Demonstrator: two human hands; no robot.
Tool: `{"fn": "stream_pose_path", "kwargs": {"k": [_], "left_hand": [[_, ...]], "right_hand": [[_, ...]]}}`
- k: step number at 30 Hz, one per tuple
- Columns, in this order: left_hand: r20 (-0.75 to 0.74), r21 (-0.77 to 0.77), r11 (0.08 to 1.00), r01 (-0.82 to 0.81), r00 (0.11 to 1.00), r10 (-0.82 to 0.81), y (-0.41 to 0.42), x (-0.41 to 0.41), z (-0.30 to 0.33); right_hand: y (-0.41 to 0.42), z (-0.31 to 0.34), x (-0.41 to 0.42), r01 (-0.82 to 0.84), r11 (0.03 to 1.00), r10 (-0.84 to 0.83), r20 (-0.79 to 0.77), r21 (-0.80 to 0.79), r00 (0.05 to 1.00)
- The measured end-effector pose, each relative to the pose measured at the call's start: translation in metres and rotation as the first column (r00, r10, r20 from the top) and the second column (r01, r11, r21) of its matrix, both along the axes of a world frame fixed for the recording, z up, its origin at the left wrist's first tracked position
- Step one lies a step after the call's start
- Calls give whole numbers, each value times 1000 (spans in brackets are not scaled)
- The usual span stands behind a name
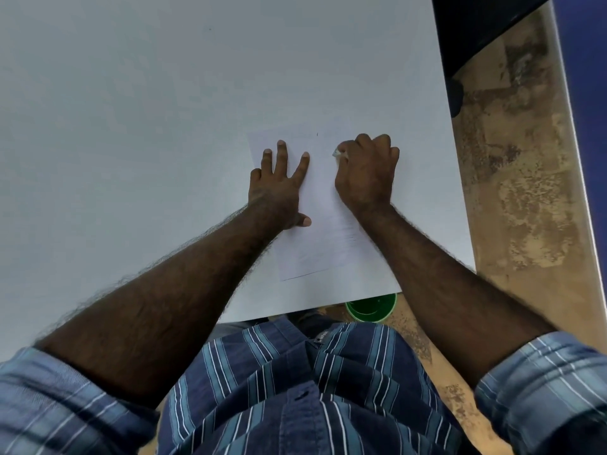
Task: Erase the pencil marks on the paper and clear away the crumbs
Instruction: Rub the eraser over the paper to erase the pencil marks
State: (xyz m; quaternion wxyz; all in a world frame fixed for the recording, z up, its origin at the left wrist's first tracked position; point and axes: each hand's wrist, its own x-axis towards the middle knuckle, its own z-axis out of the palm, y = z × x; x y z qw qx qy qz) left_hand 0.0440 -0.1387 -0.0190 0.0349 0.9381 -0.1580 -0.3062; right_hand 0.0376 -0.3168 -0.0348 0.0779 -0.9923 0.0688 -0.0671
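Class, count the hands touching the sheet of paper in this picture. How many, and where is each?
2. The left hand presses flat on the paper at its left side; the right hand grips a small eraser near the top right. None look hidden.

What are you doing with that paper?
A person is rubbing out pencil marks. The left hand lies flat with spread fingers on the sheet of paper, holding it down on the white table. The right hand is curled around a small pale eraser, pressing it near the top of the sheet. Faint marks show lower on the page. A green tub sits on the floor beneath the table's edge.
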Motion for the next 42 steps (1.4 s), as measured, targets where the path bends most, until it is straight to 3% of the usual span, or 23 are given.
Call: {"fn": "stream_pose_path", "kwargs": {"k": [7, 12, 16, 21, 25, 31, 35, 42], "left_hand": [[16, 3, 1000, 1, 1000, -1, -1, 1, -5], [1, 6, 1000, 2, 1000, -2, -1, 0, -4], [-3, 6, 1000, -1, 1000, 1, -1, 1, -3], [6, 0, 1000, 0, 1000, 0, 0, 1, -4], [21, -6, 1000, 8, 1000, -7, 0, 0, -5], [6, 3, 1000, 0, 1000, 0, -1, 0, -4], [1, 3, 1000, -9, 1000, 9, -1, 0, -4], [15, -8, 1000, -3, 1000, 3, 0, 0, -7]], "right_hand": [[23, 6, -72, -98, 986, 109, -75, 133, 991], [9, 0, -17, -34, 999, 34, -28, 9, 999], [3, 0, 22, 36, 999, -35, -70, 1, 997], [23, 6, -31, 28, 993, -17, -98, 118, 995], [37, 7, -71, -98, 982, 120, -134, 159, 984], [15, -1, -1, -34, 999, 35, -50, 37, 998], [12, -2, 22, 26, 998, -21, -82, 51, 996], [36, 6, -61, -66, 985, 90, -141, 161, 986]]}}
